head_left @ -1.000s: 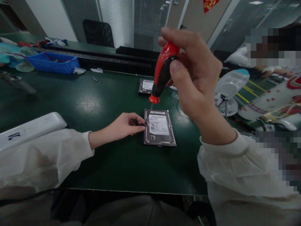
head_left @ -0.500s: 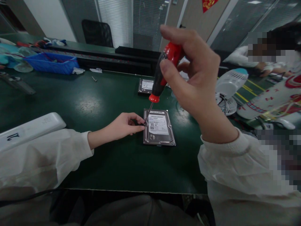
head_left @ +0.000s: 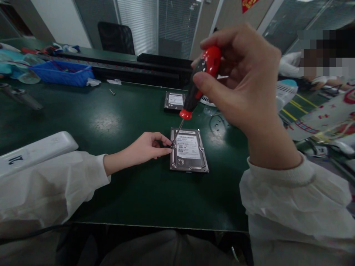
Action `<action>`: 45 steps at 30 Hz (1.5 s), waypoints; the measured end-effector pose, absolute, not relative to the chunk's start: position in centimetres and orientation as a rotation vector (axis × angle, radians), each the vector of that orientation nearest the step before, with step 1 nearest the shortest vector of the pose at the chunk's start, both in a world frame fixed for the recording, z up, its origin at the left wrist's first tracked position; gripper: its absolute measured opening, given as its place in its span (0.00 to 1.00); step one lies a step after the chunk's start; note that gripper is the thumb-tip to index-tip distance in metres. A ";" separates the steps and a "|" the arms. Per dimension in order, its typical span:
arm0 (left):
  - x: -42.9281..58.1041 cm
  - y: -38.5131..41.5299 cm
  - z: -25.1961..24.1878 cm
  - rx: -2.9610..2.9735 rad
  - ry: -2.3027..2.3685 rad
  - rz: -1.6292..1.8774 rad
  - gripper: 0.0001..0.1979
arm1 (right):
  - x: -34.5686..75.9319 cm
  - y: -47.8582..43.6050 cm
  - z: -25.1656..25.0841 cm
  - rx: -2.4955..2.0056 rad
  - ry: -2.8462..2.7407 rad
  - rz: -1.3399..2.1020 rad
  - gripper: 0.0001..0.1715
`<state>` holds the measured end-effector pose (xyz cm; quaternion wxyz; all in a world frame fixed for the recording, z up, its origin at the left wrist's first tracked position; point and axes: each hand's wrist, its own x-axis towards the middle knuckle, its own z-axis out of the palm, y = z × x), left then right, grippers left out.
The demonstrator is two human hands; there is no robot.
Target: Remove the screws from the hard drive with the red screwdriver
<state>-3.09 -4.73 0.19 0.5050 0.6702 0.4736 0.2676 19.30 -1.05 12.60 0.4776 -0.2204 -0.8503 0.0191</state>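
A silver hard drive [head_left: 191,162] with a white label lies flat on the green table [head_left: 133,199]. My right hand [head_left: 244,77] grips a red and black screwdriver [head_left: 192,94], tilted with its handle to the upper right. Its thin shaft reaches down to the drive's left edge. There, the thumb and index finger of my left hand [head_left: 146,149] are brought together around the shaft's tip; whatever small thing they pinch is too small to make out. Behind sits a second hard drive [head_left: 174,100], partly behind the screwdriver.
A blue bin [head_left: 63,75] stands at the back left, with a small screw-like piece [head_left: 112,92] nearer the middle. Small dark screws [head_left: 217,125] lie right of the drives. A white device [head_left: 39,147] is by my left sleeve. A person sits at the right.
My right hand and the screwdriver's handle have shifted right, so the screwdriver leans more. The fingers of my right hand have changed their hold on the handle. My left hand is nearly unmoved.
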 end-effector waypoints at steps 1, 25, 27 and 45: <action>-3.1 -4.7 0.1 1.616 1.141 0.643 0.19 | 19.4 -1.2 12.7 -0.510 -2.107 0.076 0.20; -3.2 -4.9 0.4 1.640 1.145 0.637 0.19 | 17.3 -2.9 15.5 -0.949 -2.217 -0.417 0.15; -3.2 -4.8 0.3 1.635 1.146 0.639 0.18 | 17.2 -2.7 15.7 -0.918 -2.269 -0.394 0.09; -3.1 -5.1 0.7 1.607 1.133 0.650 0.16 | 16.5 -3.2 17.6 -1.362 -2.314 -0.296 0.22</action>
